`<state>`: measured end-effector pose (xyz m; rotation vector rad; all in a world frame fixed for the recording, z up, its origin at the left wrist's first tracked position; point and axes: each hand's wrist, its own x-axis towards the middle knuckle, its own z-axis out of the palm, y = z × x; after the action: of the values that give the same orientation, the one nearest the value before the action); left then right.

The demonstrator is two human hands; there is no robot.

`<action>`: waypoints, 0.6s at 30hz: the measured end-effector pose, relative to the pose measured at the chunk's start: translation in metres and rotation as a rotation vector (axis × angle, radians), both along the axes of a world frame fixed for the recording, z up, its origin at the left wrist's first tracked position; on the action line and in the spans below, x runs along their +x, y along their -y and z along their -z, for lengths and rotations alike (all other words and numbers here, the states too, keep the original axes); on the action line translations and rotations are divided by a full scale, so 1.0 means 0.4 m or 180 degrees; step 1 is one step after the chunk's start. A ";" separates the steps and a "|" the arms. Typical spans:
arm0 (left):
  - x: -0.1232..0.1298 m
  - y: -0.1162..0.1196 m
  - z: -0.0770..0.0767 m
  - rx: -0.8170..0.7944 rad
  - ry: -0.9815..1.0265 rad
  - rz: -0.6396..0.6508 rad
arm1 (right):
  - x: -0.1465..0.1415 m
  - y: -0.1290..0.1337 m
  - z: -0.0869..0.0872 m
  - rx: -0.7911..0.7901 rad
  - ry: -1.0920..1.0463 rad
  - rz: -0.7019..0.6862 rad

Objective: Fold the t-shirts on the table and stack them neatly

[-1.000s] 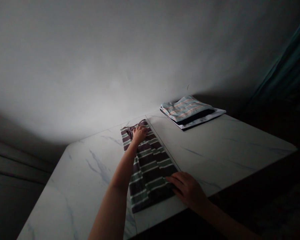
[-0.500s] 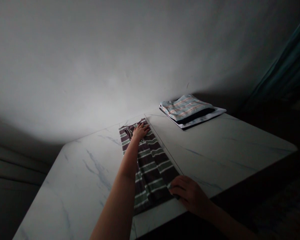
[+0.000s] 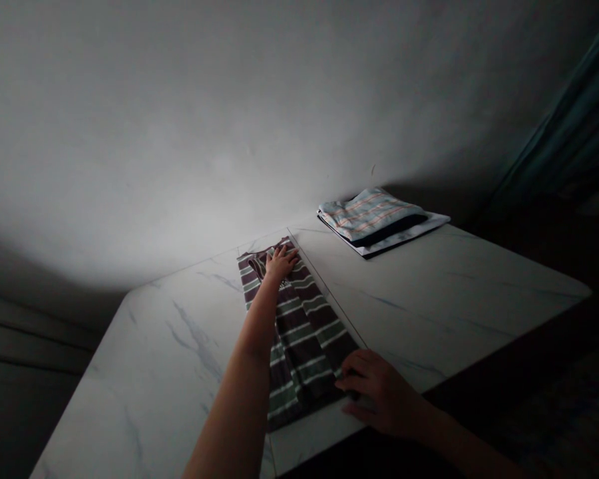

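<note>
A striped shirt (image 3: 304, 332), dark maroon and green with thin white lines, lies folded into a long strip on the marble-patterned table (image 3: 170, 372). Flat on its far end rests my left hand (image 3: 281, 263), fingers spread, with part of a dark print showing beside the wrist. At the near right corner of the shirt is my right hand (image 3: 379, 392). Its fingers are bent and touch the hem edge, while the thumb stands apart below them. Shadow hides the space between thumb and fingers.
A stack of folded clothes (image 3: 374, 216), light plaid on top with black and white layers below, sits at the back right by the wall (image 3: 204, 133). A dark teal curtain (image 3: 554, 140) hangs at the right. The table's near edge is in shadow.
The thumb of my right hand has moved down, away from the fingers at the shirt's corner. My left hand and the shirt have stayed in place.
</note>
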<state>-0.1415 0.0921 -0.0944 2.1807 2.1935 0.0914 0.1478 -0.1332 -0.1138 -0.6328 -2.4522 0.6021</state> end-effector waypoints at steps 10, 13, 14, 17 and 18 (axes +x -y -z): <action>0.063 0.087 -0.058 0.0560 -0.0158 0.0444 | -0.023 -0.139 -0.073 -0.0010 -0.0161 0.0270; 0.070 0.134 -0.086 0.0466 0.0004 0.0417 | -0.059 -0.207 -0.075 0.0248 0.0073 0.0199; 0.072 0.155 -0.095 0.0475 0.0040 0.0277 | -0.072 -0.231 -0.079 0.0262 0.0167 0.0126; 0.084 0.236 -0.118 0.0458 0.0022 -0.0194 | -0.122 -0.315 -0.106 0.0130 0.0417 0.0189; 0.092 0.268 -0.122 0.0377 0.0012 -0.0264 | -0.147 -0.349 -0.119 0.0070 0.0499 0.0306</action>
<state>-0.1046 -0.0150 -0.0457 2.1443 2.3333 0.2341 0.0892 0.0065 -0.0660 -0.8114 -2.5514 0.5041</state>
